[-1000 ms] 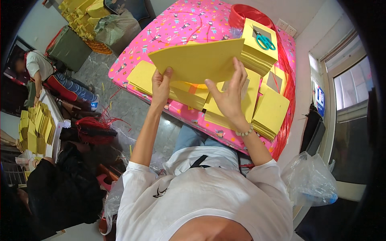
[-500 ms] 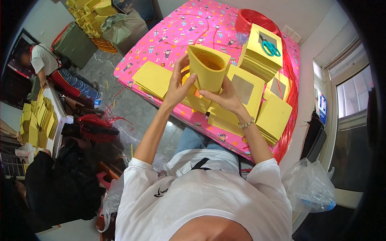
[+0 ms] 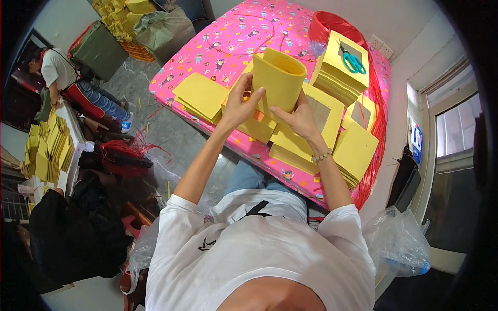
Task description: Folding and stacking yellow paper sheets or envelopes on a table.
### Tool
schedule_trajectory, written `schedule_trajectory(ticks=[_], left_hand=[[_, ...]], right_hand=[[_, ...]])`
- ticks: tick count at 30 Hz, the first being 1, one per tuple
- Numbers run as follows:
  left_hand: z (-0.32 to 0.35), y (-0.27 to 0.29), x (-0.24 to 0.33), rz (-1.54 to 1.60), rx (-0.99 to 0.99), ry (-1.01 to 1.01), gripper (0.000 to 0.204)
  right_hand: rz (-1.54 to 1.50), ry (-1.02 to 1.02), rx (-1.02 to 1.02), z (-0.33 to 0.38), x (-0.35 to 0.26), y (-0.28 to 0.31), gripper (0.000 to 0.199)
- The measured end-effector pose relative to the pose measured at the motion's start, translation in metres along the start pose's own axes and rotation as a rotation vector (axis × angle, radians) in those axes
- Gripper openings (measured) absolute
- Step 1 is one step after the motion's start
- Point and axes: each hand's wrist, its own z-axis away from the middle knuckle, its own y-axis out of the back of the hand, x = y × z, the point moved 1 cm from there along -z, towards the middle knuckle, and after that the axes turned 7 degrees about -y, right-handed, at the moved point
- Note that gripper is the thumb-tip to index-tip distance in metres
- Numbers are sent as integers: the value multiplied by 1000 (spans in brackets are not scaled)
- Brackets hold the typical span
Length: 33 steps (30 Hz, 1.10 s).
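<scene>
We hold a yellow paper sheet rolled into an open tube [image 3: 278, 82] above the tabletop [image 3: 218, 49], which is covered by a pink patterned cloth. Our left hand [image 3: 239, 106] grips the tube's side at nine o'clock, thumb and fingers [image 3: 258, 95] pinching its lower edge. Our right hand [image 3: 299, 118] supports it at five o'clock, fingers pressed together against the paper. Below the tube lie yellow paper stacks [image 3: 306, 137]; another flat stack [image 3: 201, 96] sits at nine o'clock of the hands. At one o'clock a taller stack [image 3: 340, 65] carries teal-handled scissors [image 3: 354, 62], with a red basin [image 3: 332, 25] just beyond. Far at nine o'clock, another person [image 3: 59, 70] bends near more yellow sheets.
</scene>
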Motion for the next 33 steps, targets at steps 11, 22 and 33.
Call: schedule_trajectory(ticks=[11,22,33], left_hand=[[-4,-3,8,197,66,74,35],[-13,4,34,468,13,523,40],[-15,1,24,540,0,528,38]], right_hand=[[-24,21,-49,-4,-4,7,67],[-423,-311,-100,0,-11,19,49],[-540,-389,-97,3,-7,20,48]])
